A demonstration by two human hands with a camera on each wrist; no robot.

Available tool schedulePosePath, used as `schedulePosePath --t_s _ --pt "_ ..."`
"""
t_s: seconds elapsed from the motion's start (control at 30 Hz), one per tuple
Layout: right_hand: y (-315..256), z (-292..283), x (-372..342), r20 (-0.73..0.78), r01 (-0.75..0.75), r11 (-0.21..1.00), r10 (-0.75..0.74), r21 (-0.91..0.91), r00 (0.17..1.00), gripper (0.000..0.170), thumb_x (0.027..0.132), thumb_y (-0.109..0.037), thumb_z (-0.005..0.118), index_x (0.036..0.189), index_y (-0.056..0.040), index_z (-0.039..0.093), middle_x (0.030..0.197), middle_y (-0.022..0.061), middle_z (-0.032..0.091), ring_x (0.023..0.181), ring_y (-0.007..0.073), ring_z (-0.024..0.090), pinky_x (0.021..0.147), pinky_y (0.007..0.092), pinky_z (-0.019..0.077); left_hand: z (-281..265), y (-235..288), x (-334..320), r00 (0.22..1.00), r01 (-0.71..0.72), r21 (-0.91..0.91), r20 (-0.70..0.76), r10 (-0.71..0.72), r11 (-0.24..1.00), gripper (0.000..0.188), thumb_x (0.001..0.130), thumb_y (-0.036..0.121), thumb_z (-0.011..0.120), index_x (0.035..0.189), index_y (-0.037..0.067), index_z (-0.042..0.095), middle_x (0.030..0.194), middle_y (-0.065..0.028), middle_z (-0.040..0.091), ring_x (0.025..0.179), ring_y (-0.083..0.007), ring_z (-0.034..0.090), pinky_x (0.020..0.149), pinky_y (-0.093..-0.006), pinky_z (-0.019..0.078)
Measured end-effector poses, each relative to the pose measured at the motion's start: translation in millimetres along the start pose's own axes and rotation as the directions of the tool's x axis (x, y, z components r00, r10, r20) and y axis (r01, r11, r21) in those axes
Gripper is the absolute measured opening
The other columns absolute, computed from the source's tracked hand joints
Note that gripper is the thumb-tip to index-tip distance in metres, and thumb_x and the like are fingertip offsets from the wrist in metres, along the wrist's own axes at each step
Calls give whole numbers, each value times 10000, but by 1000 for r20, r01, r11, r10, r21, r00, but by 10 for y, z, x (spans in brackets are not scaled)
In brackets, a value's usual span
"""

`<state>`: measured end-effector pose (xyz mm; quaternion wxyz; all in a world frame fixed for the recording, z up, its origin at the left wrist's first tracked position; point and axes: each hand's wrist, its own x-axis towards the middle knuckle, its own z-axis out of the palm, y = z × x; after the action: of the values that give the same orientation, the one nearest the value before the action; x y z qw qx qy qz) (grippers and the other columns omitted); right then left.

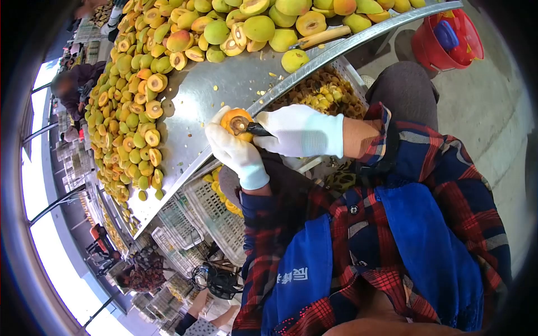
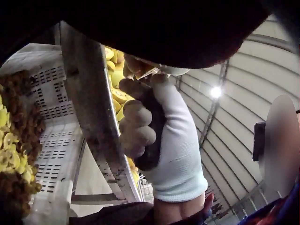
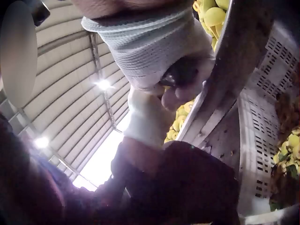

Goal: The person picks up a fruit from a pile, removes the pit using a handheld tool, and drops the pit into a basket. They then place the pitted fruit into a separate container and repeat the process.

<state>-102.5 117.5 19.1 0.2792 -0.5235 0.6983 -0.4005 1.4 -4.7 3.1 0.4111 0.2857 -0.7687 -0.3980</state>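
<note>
In the head view the gloved left hand (image 1: 238,148) holds an orange-fleshed peach half (image 1: 227,119), its brown centre facing up. The gloved right hand (image 1: 300,130) grips a black-handled tool (image 1: 259,129), whose working end meets the brown centre of the fruit. Both hands are together just past the near edge of the metal table (image 1: 193,92). From the left wrist, the right hand's fingers (image 2: 138,126) show curled round the dark handle (image 2: 152,131). In the right wrist view the handle end (image 3: 180,72) pokes out of the right hand, and the left hand (image 3: 147,115) is below it.
Halved and whole peaches (image 1: 129,112) are heaped across the table. A wooden-handled tool (image 1: 322,38) lies by its rim. Below stands a white crate (image 2: 51,103) of brown and yellow scraps. Plastic crates (image 1: 216,210) are at the left, a red bucket (image 1: 443,47) at right.
</note>
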Motion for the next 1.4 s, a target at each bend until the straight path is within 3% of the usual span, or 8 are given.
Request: schedulePosePath --t_s 0.23,0.47,0.57,0.77,0.87,1.0,1.2,1.4 --pt "77 -252 74 256 134 938 -51 -319 965 399 920 -381 527 979 13 559 783 214 669 743 368 680 653 444 548 -115 86 118 939 265 -55 239 -245 963 458 1042 323 304 980 -43 573 911 -152 653 772 -210 627 739 -304 527" --pt "95 13 40 368 -353 734 151 580 918 434 966 -393 483 924 37 517 692 128 626 553 186 629 478 310 512 87 24 64 1000 -14 21 10 14 1000 474 1036 342 323 953 -36 597 909 -130 651 800 -199 618 767 -308 508" --pt "341 134 115 222 103 987 -128 124 967 421 937 -362 494 843 42 570 708 169 630 584 277 646 577 396 537 61 20 52 999 40 23 -15 -40 999 468 1030 331 329 928 -36 601 909 -122 652 817 -193 614 777 -315 502" --pt "99 -156 45 135 93 970 -63 -225 989 388 907 -343 513 850 27 616 714 175 653 693 331 668 670 416 548 0 28 75 966 162 38 197 -166 986 475 1038 321 301 1032 -36 614 900 -134 653 833 -194 610 774 -316 504" --pt "47 -122 43 322 -346 829 215 439 922 401 939 -367 505 876 25 562 682 98 632 516 182 616 498 307 509 69 3 111 970 221 -95 129 -208 971 407 1028 309 360 1069 -17 600 972 -148 641 849 -236 617 825 -356 508" --pt "-25 -199 -3 161 -340 684 313 645 936 321 943 -321 539 856 -13 521 615 44 559 513 136 579 452 274 464 43 -93 211 813 539 -755 353 -463 372 351 999 312 423 1147 28 567 1129 -175 619 983 -315 617 853 -451 518" --pt "186 -2 31 -81 -72 993 64 -96 995 453 921 -417 466 956 12 608 803 247 651 754 392 654 711 467 514 53 -226 232 756 575 -780 392 -525 247 485 978 361 429 1230 -41 529 1203 -235 591 1117 -361 567 940 -482 476" --pt "96 -47 32 -26 -130 991 131 7 991 473 925 -411 461 934 35 619 835 260 653 819 425 640 747 476 508 97 -121 160 750 601 -744 400 -527 290 460 977 357 414 1186 -34 536 1162 -243 598 1023 -372 596 913 -474 500"
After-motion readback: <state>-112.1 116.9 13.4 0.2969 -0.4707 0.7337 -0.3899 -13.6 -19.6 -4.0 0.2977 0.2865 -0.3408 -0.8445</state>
